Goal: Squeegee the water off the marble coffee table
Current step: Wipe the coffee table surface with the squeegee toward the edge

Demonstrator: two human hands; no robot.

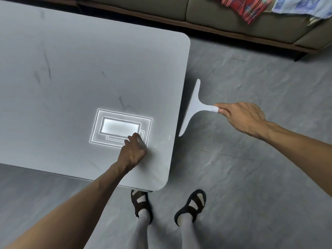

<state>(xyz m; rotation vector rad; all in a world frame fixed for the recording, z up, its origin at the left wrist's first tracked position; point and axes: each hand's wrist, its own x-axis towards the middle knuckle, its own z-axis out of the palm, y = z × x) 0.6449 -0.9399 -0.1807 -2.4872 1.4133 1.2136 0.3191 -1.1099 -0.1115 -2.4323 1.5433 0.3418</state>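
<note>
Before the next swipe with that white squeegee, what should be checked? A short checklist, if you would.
1. Grip: right hand holds the white T-shaped squeegee by its handle: ok.
2. Blade on the grey marble table top: not ok, it is beyond the right edge.
3. Swipe path free: not ok, left hand rests on the top near that edge.
4. Water remaining: cannot tell; the top shows only a bright light reflection.

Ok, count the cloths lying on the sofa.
2: a red plaid cloth at the top edge on the sofa, and a blue patterned cloth just right of it. The frame cuts both off, so more may be hidden.
</note>
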